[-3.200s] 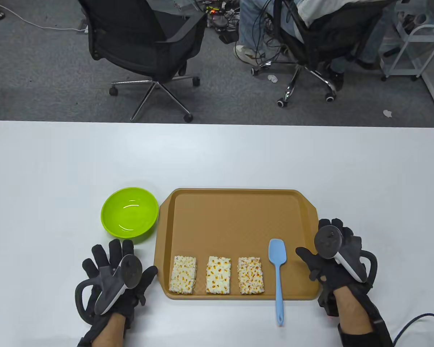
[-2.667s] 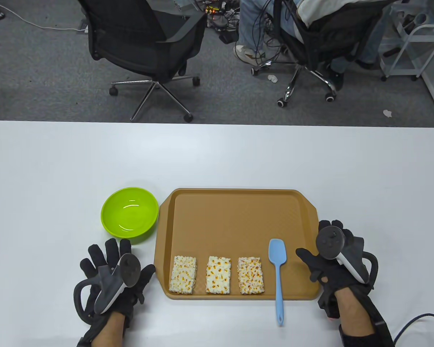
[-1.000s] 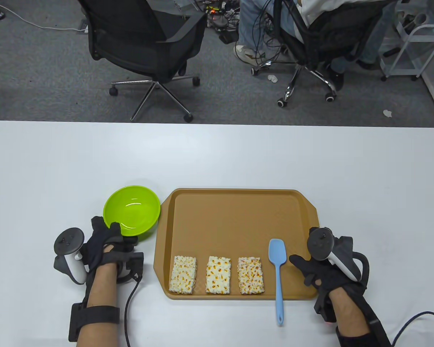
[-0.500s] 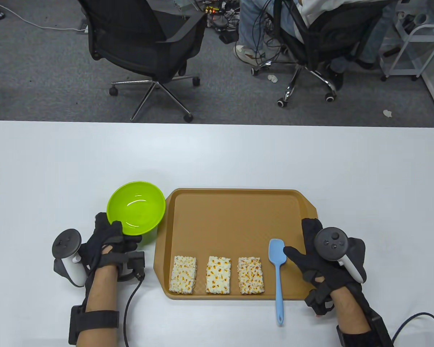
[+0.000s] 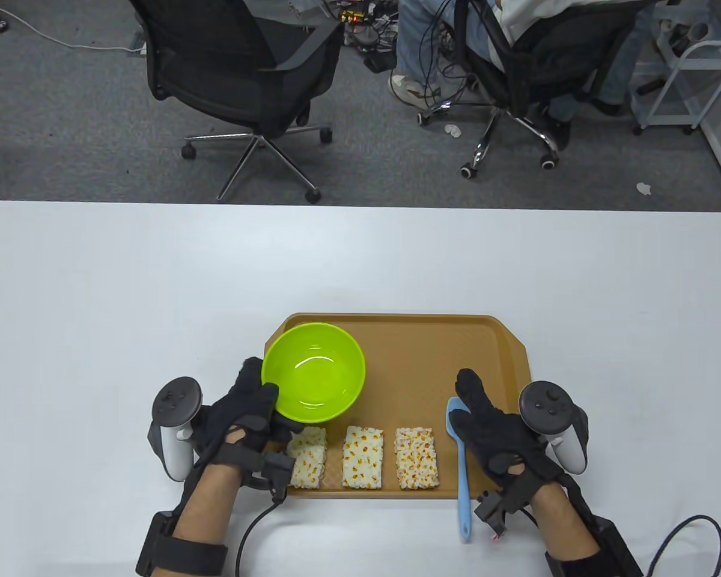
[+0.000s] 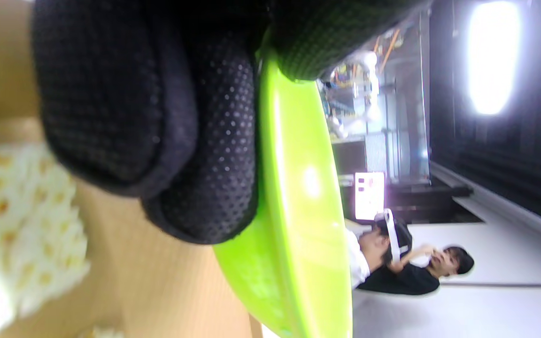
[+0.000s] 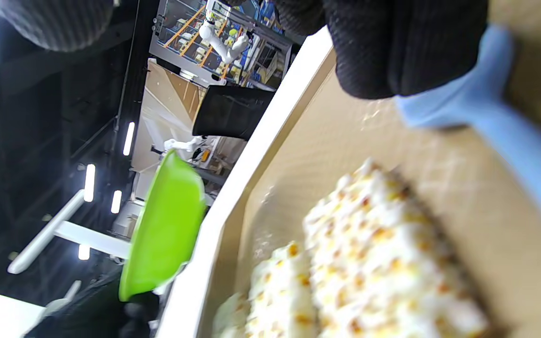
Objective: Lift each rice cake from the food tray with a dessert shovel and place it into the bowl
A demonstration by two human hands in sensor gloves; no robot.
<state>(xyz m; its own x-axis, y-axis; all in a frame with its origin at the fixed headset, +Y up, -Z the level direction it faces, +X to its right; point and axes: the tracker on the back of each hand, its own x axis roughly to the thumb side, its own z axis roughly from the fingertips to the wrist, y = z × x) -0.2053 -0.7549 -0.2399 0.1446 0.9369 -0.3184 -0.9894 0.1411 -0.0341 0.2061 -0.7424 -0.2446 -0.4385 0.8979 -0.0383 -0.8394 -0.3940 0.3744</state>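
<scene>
Table view: my left hand (image 5: 249, 415) grips the green bowl (image 5: 313, 372) by its near-left rim, thumb inside the rim, fingers underneath. Bowl sits over the left part of the brown food tray (image 5: 408, 336), covering the top edge of the leftmost rice cake (image 5: 308, 460). Can't tell from this angle whether the bowl touches the tray or is lifted clear. Left wrist view confirms the pinch: gloved fingers (image 6: 167, 141) against the bowl's outer wall, thumb over the lip, bowl tilted in frame, tray and a rice cake blurred below. Three rice cakes lie in a row along the tray's near edge: leftmost, middle rice cake (image 5: 362, 457), rightmost rice cake (image 5: 416, 457). Blue dessert shovel (image 5: 461, 463) lies just right of them, blade on the tray, handle running over the tray's near rim onto the white desk (image 5: 96, 288). My right hand (image 5: 495, 430) lies over the shovel's blade end, fingers extended, not wrapped round it. Right wrist view shows a fingertip (image 7: 406, 51) on the blue blade next to the rightmost cake; no grasp there.
</scene>
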